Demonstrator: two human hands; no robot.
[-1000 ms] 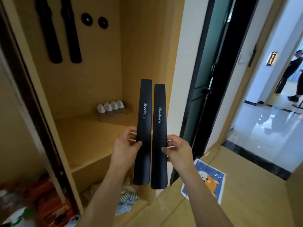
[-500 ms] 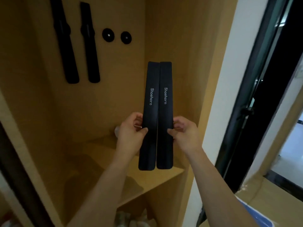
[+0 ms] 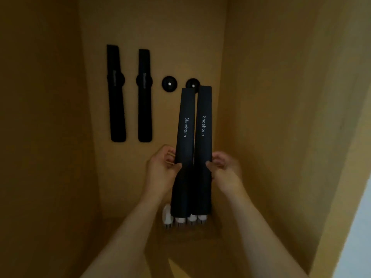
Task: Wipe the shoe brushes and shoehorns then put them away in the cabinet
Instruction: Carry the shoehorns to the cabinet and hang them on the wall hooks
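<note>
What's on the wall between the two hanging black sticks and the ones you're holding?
In the head view, a round black mount with a pale centre, bare. A second mount peeks from behind the held shoehorns.

Brushes (image 3: 181,220) half behind shoehorns (image 3: 192,149); right wall disc (image 3: 192,83) partly hidden

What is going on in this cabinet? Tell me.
A person stands at a wooden cabinet, holding two long black shoehorns upright, side by side. The left hand grips the left shoehorn and the right hand grips the right shoehorn. Two more black shoehorns already hang on the back wall beside two round black mounts, which are free. White shoe brushes stand on the shelf below.
</note>
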